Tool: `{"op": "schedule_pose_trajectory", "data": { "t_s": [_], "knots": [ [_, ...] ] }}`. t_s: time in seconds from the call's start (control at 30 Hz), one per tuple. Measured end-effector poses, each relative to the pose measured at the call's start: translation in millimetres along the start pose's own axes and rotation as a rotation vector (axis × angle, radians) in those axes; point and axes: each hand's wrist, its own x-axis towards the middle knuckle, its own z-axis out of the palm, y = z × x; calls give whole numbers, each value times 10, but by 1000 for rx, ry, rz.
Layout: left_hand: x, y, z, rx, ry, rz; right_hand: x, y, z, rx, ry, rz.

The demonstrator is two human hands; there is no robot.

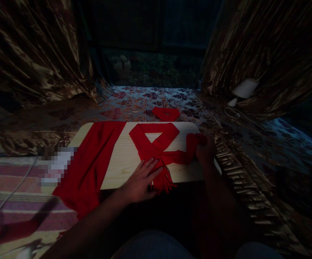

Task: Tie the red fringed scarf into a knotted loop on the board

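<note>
A red scarf (169, 136) with a fringed end lies on a small wooden-topped table (122, 158), folded into a crossed loop. My left hand (143, 180) rests flat on the scarf near its fringe, fingers stretched out. At the table's right side, my right hand (206, 151) is closed around the other end of the same scarf, which bunches up there. A second, wider red scarf (93, 158) is spread over the table's left part and hangs off the front edge.
Another folded red scarf (166, 113) lies on the flower-patterned window seat (134, 97) behind the table. A small white lamp (245, 89) with a cord stands at right. Heavy curtains (34, 46) flank the window. A striped cloth (12, 194) covers the left side.
</note>
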Motion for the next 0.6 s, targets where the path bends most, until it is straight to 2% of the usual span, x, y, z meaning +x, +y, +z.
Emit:
{"op": "schedule_pose_trajectory", "data": {
  "t_s": [0.1, 0.27, 0.43, 0.5, 0.6],
  "knots": [
    [23, 145, 91, 16, -95, -15, -39, -9, 43, 16, -9, -28],
    [137, 146, 133, -4, -18, -165, -48, -79, 90, 42, 15, 61],
    [170, 156, 78, -150, 51, -174, -39, -480, 140, 153, 89, 84],
    [177, 174, 69, -267, 152, -206, -59, -699, 198, 224, 95, 87],
    [200, 201, 59, -506, 447, -381, -138, -1029, 349, 260, 51, 87]
  ]
}}
